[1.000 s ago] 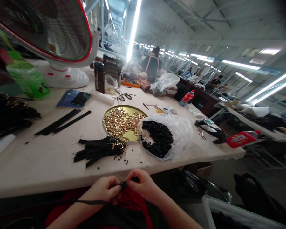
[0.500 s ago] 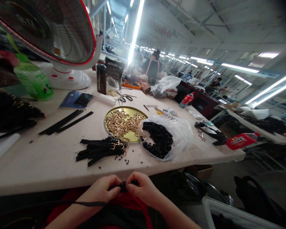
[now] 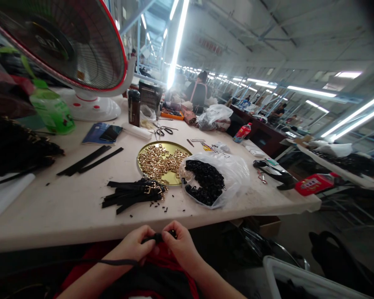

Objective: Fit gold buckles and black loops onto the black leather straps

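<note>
My left hand (image 3: pixel 139 245) and my right hand (image 3: pixel 179 245) are close together in front of the table edge, over my lap. Both pinch a black strap (image 3: pixel 157 237) between thumbs and fingers; its long tail runs left across my left forearm. What lies within the fingertips is partly hidden. On the table just beyond lies a bundle of black straps with gold buckles (image 3: pixel 134 193). Behind it a round gold tray (image 3: pixel 178 181) holds a heap of small gold buckles (image 3: pixel 160 160). To its right, an open plastic bag (image 3: pixel 237 170) contains many small black loops (image 3: pixel 207 182).
A fan (image 3: pixel 90 106) and a green bottle (image 3: pixel 52 108) stand at the left, near a dark pile of straps (image 3: pixel 15 145). Scissors (image 3: pixel 164 131), a brown bottle (image 3: pixel 134 108) and a red-labelled bottle (image 3: pixel 242 133) are farther back. A white bin (image 3: pixel 269 270) sits low at right.
Both hands have risen slightly, still pinching the black strap together. The camera view has shifted a little; things on the table stay in place.
</note>
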Tool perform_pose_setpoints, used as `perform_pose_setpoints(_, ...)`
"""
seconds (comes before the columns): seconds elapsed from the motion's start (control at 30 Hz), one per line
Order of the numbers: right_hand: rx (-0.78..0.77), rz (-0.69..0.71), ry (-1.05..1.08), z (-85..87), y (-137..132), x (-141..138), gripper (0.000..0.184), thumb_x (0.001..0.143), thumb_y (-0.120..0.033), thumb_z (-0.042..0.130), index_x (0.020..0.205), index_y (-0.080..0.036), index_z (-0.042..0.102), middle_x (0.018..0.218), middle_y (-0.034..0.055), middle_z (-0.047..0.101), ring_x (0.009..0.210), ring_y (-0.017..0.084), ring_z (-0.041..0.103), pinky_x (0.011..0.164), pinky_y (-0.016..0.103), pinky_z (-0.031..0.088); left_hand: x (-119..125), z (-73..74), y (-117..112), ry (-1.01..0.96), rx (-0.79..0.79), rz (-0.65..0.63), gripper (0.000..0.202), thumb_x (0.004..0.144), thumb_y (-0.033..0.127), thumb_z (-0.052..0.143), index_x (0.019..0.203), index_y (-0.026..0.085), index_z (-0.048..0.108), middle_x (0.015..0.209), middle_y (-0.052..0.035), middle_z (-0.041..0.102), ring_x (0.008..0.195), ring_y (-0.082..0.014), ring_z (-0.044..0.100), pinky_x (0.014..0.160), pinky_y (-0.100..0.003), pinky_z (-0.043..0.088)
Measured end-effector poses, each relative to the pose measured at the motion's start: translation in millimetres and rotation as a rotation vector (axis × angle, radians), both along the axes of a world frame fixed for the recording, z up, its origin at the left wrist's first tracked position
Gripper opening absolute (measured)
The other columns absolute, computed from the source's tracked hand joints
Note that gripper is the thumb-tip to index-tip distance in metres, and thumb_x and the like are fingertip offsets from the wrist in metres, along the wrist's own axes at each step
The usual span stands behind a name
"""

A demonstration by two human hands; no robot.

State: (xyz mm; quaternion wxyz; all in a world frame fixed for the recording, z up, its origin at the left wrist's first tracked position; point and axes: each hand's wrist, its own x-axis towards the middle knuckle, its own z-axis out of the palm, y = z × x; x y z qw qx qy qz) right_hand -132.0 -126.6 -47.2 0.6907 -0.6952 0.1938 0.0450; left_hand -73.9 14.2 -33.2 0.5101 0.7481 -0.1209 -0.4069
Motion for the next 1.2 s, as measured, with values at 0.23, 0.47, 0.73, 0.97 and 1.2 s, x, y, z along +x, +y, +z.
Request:
perform_pose_setpoints(0.23, 0.208, 0.043, -0.038, 2.2, -5.3, -7.2, 0.023, 0.064, -0.034, 0.063, 0.068, -0.017, 0.048, 0.041, -0.01, 0.043, 0.034, 0.004, 0.035, 0.037, 0.017, 0.025, -8.7, 4.9, 1.4, -0.076, 0.038, 0.002, 0.017, 0.059, 0.032, 0.046, 0.071, 0.02, 0.048, 0.055, 0.0047, 0.061, 0.037, -0.0081, 0.042, 0.037, -0.02, 0.028)
perform_pose_setpoints(0.47, 0.069, 0.079, -0.094, 2.3, -2.7, -17.8, 0.019, 0.067, -0.033, 0.06, 0.068, -0.018, 0.048, 0.041, -0.01, 0.04, 0.036, 0.006, 0.034, 0.038, 0.018, 0.024, -18.0, 5.9, 2.8, -0.124, 0.065, 0.006, 0.022, 0.059, 0.037, 0.048, 0.072, 0.019, 0.05, 0.052, 0.0058, 0.057, 0.037, -0.0096, 0.048, 0.038, -0.02, 0.031)
perform_pose_setpoints(0.73, -0.371, 0.235, -0.337, 3.6, -12.2, -34.3, 0.005, 0.068, -0.013, 0.057, 0.067, -0.017, 0.059, 0.063, -0.0032, 0.053, 0.061, 0.011, 0.046, 0.056, 0.022, 0.035, -38.1, 11.6, -0.9, -0.187, 0.126, -0.03, 0.025, 0.064, 0.041, 0.048, 0.072, 0.018, 0.052, 0.054, 0.0037, 0.058, 0.051, -0.0156, 0.06, 0.045, -0.022, 0.04)
perform_pose_setpoints(0.97, -0.051, 0.321, -0.258, 6.5, -20.4, -27.5, 0.02, 0.069, -0.018, 0.06, 0.088, -0.018, 0.057, 0.068, -0.0037, 0.055, 0.055, 0.009, 0.047, 0.051, 0.02, 0.037, -40.0, 29.9, 6.3, -0.314, 0.195, -0.025, 0.02, 0.066, 0.034, 0.047, 0.075, 0.018, 0.054, 0.051, 0.0047, 0.055, 0.042, -0.0129, 0.055, 0.04, -0.02, 0.035)
perform_pose_setpoints(1.2, -0.311, 0.299, -0.365, 17.5, -14.6, -25.0, 0.009, 0.069, -0.012, 0.054, 0.075, -0.017, 0.059, 0.065, -0.0024, 0.053, 0.058, 0.01, 0.046, 0.052, 0.02, 0.035, -40.4, 41.7, 10.2, -0.409, 0.232, -0.047, 0.018, 0.068, 0.027, 0.045, 0.075, 0.016, 0.057, 0.061, 0.0006, 0.063, 0.056, -0.0165, 0.061, 0.051, -0.023, 0.042)
